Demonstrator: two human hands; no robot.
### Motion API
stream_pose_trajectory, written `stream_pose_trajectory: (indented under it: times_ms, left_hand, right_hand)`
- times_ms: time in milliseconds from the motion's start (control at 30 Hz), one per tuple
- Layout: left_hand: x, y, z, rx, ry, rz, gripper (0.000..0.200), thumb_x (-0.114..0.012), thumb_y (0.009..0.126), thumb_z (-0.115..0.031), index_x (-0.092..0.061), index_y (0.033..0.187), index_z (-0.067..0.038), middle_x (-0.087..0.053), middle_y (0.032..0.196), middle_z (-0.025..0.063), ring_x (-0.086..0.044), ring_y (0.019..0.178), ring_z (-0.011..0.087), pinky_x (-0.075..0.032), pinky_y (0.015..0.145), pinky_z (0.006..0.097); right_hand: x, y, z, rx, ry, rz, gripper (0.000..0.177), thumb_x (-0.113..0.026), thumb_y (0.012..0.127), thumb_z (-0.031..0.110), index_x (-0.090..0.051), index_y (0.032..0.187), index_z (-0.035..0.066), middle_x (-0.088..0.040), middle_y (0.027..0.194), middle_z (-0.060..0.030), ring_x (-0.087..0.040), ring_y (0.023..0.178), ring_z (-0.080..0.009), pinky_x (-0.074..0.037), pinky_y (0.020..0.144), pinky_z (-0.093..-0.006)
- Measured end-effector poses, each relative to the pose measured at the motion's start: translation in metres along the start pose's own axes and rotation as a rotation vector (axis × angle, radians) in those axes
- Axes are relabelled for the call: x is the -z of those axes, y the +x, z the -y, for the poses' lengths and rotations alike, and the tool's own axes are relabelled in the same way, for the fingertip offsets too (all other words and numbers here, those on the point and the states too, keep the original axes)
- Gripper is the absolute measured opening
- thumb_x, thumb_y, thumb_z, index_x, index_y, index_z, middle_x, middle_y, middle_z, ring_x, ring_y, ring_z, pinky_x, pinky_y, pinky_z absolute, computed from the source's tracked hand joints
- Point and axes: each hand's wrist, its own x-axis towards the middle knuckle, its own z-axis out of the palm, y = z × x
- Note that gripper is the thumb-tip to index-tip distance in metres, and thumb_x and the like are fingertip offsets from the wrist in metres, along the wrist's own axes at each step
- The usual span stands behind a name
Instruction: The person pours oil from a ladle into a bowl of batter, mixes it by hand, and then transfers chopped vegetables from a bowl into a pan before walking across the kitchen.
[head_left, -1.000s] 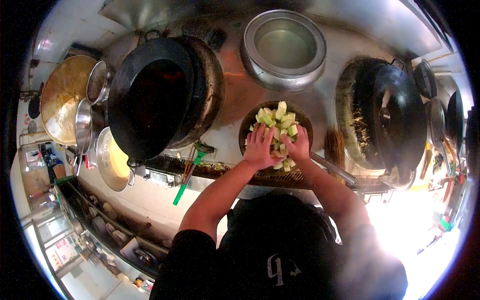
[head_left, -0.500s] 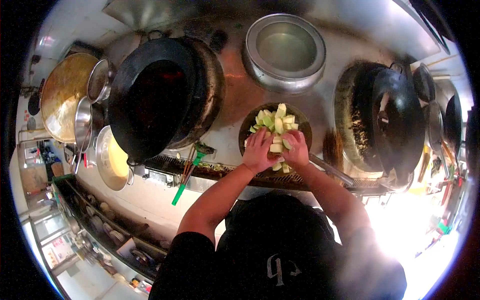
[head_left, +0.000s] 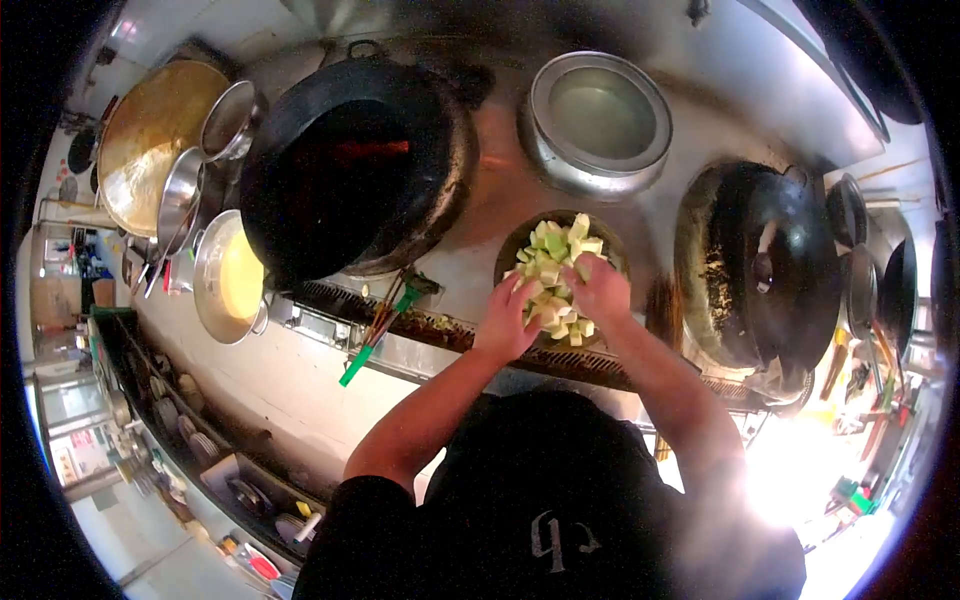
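Pale green and white vegetable chunks [head_left: 548, 272] are heaped in a dark round pan [head_left: 512, 245] at the middle of the counter. At the left side of the heap is my left hand [head_left: 507, 322], its fingers apart and touching the chunks. My right hand [head_left: 600, 290] rests on the right side of the heap, with the fingers bent down onto it; its fingertips are partly hidden among the pieces, so a grip cannot be made out.
A large black wok [head_left: 270, 150] stands at the left, another [head_left: 800, 240] at the right. Behind the pan is a metal pot [head_left: 545, 160] of liquid. A bowl of yellow liquid [head_left: 240, 280] and a green-handled tool [head_left: 357, 364] lie left.
My hands have moved apart, uncovering more of the chunks between them. The whole view has shifted slightly, with the pan and pot appearing lower and further right.
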Motion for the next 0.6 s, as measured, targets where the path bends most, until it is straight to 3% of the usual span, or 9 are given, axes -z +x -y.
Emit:
stream_pose_trajectory:
  times_ms: [67,133,167,233,300,367,467,533,600]
  left_hand:
    - [0.016,-0.022,0.002,0.029,-0.013,-0.059,0.053,-0.066,0.072,-0.020,-0.047,0.119,-0.005,-0.041,0.127,0.0187,-0.040,0.116,0.0368,-0.036,0.096,0.0437]
    - [0.032,-0.047,0.009,0.056,-0.028,-0.118,0.048,-0.066,0.072,-0.018,-0.050,0.116,-0.004,-0.044,0.124,0.0179,-0.043,0.115,0.0357,-0.038,0.095,0.0436]
    - [0.039,-0.061,0.014,0.084,0.009,-0.153,0.044,-0.065,0.072,-0.016,-0.052,0.112,-0.004,-0.047,0.122,0.0168,-0.045,0.112,0.0348,-0.039,0.093,0.0433]
    - [0.049,-0.092,0.026,0.143,0.027,-0.225,0.038,-0.065,0.072,-0.013,-0.055,0.107,-0.004,-0.051,0.118,0.0155,-0.049,0.108,0.0337,-0.042,0.091,0.0420]
    - [0.057,-0.126,0.038,0.252,-0.014,-0.269,0.034,-0.065,0.071,-0.011,-0.056,0.103,-0.004,-0.052,0.116,0.0151,-0.050,0.106,0.0335,-0.043,0.090,0.0404]
    - [0.062,-0.163,0.046,0.397,-0.034,-0.275,0.030,-0.065,0.071,-0.010,-0.057,0.099,-0.005,-0.053,0.114,0.0151,-0.051,0.105,0.0334,-0.043,0.089,0.0395]
    - [0.048,-0.220,0.074,0.518,0.070,-0.321,0.023,-0.064,0.072,-0.010,-0.059,0.093,-0.004,-0.056,0.107,0.0153,-0.052,0.102,0.0332,-0.043,0.087,0.0390]
    - [0.037,-0.256,0.080,0.702,-0.068,-0.406,0.019,-0.063,0.072,-0.009,-0.059,0.089,-0.004,-0.058,0.101,0.0154,-0.053,0.099,0.0331,-0.044,0.086,0.0387]
    - [0.026,-0.292,0.090,0.778,-0.018,-0.420,0.017,-0.063,0.072,-0.008,-0.059,0.088,-0.003,-0.058,0.099,0.0156,-0.054,0.096,0.0324,-0.044,0.084,0.0388]
  right_hand:
    - [0.004,0.007,0.006,-0.093,0.008,0.063,0.031,-0.054,0.083,0.038,-0.058,0.098,0.010,-0.059,0.083,-0.0161,-0.059,0.072,-0.0347,-0.048,0.069,-0.0423]
    - [-0.004,0.022,-0.011,-0.092,0.243,-0.058,0.031,-0.051,0.086,0.031,-0.059,0.089,0.001,-0.061,0.068,-0.0123,-0.058,0.061,-0.0255,-0.046,0.061,-0.0360]
    - [-0.022,0.039,-0.049,0.200,0.347,-0.180,0.029,-0.050,0.086,0.028,-0.059,0.086,0.001,-0.056,0.063,-0.0051,-0.052,0.057,-0.0136,-0.041,0.051,-0.0288]
    - [0.008,0.051,-0.041,-0.253,0.859,-0.131,0.022,-0.050,0.085,0.025,-0.060,0.081,0.005,-0.048,0.058,0.0003,-0.044,0.053,-0.0067,-0.034,0.043,-0.0230]
    - [0.041,0.064,-0.052,-0.168,0.902,-0.259,0.023,-0.047,0.085,0.024,-0.055,0.075,0.004,-0.050,0.058,-0.0030,-0.043,0.042,-0.0087,-0.032,0.036,-0.0246]
    - [0.083,0.064,-0.032,-0.369,1.023,-0.297,0.022,-0.050,0.083,0.025,-0.050,0.071,0.006,-0.045,0.054,-0.0010,-0.040,0.039,-0.0104,-0.032,0.037,-0.0244]
    - [0.111,0.070,-0.041,-0.306,0.982,-0.290,0.020,-0.051,0.082,0.024,-0.049,0.070,0.008,-0.042,0.053,-0.0002,-0.038,0.038,-0.0104,-0.030,0.035,-0.0248]
    - [0.119,0.078,-0.053,-0.318,0.996,-0.299,0.020,-0.052,0.081,0.025,-0.048,0.070,0.008,-0.042,0.052,-0.0002,-0.038,0.037,-0.0109,-0.029,0.034,-0.0252]
    - [0.126,0.081,-0.058,-0.330,1.018,-0.313,0.020,-0.052,0.081,0.025,-0.047,0.069,0.009,-0.041,0.051,-0.0002,-0.037,0.036,-0.0113,-0.029,0.033,-0.0257]
